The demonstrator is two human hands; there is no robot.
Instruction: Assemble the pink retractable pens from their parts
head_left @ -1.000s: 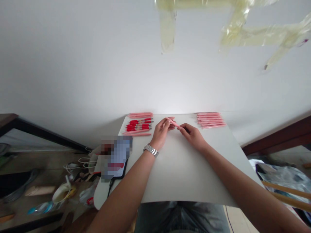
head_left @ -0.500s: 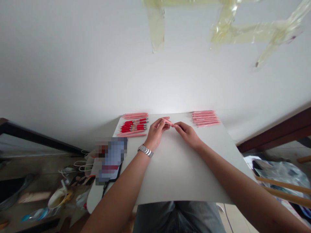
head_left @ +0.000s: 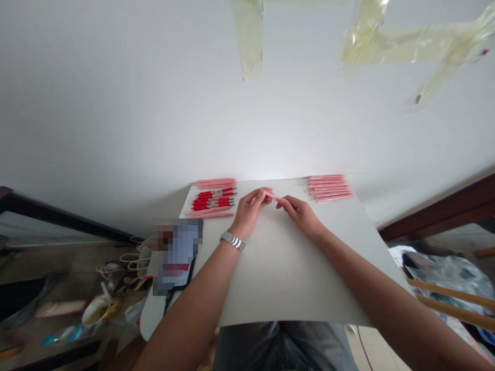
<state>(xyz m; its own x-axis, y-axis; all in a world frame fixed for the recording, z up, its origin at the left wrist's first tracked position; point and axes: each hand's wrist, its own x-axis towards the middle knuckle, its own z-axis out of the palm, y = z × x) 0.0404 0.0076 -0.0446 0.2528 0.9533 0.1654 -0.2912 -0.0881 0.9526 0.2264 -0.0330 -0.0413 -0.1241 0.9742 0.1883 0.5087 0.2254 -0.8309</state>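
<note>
Between my hands, above the white table (head_left: 278, 273), is a slim pink pen (head_left: 271, 196). My left hand (head_left: 250, 207), with a metal watch (head_left: 232, 240) at its wrist, is closed on the pen's left end. At the other end, my right hand (head_left: 297, 211) pinches it between thumb and fingers. The tips of the pen are partly hidden by my fingers. To the left lie several red pens (head_left: 212, 202), with pink pens (head_left: 215, 183) behind them and more pink ones (head_left: 211, 213) in front. A row of pink pens (head_left: 330, 187) lies at the back right.
A phone with a blurred screen (head_left: 178, 255) rests at the table's left edge. The wall (head_left: 270, 129) rises directly behind the table. A cup (head_left: 96, 310) and bags stand on the floor at left; a wooden chair (head_left: 452, 293) is at right.
The pink pen has tilted slightly and dropped a little between my hands, which both keep hold of it. The camera view has shifted slightly. The pens on the table lie as before.
</note>
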